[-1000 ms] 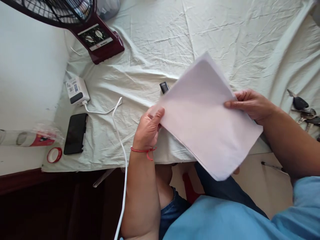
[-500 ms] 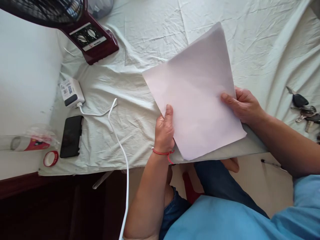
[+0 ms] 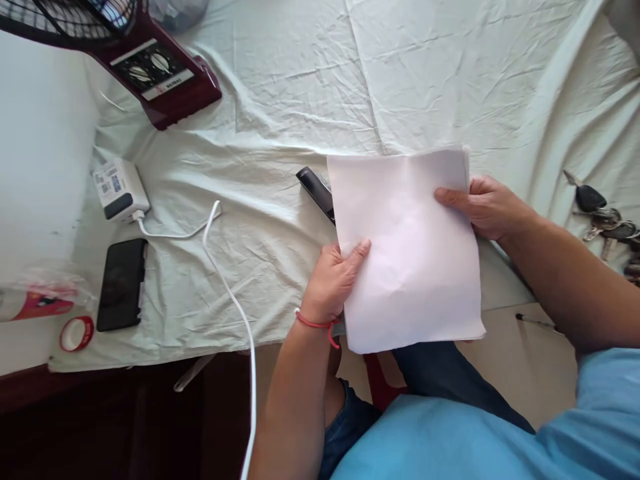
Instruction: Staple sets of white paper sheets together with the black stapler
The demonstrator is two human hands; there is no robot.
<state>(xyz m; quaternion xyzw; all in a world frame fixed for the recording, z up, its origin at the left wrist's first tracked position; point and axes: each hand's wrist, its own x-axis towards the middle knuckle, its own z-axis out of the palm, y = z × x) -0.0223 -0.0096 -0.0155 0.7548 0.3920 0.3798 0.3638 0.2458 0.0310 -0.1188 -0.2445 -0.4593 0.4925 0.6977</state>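
A stack of white paper sheets point(image 3: 410, 267) is held up over the table's front edge, its lower end reaching past the edge. My left hand point(image 3: 333, 280), with a red string bracelet at the wrist, grips the left side, thumb on top. On the right side my right hand point(image 3: 493, 207) pinches the sheets, thumb on top and fingers behind. Partly hidden by the paper's left edge, a dark, narrow object that looks like a stapler point(image 3: 316, 191) lies on the cloth.
A pale green cloth point(image 3: 280, 87) covers the table. To the left are a dark red fan point(image 3: 165, 80), a white boxy device point(image 3: 121, 190) with a white cable point(image 3: 235, 297), a black phone point(image 3: 123, 283) and a red-and-white tape roll point(image 3: 77, 333). Keys point(image 3: 595, 200) lie at right.
The paper has turned from a slant to nearly upright and come closer to me. The dark object beside it has come into view. My left hand has shifted slightly lower.
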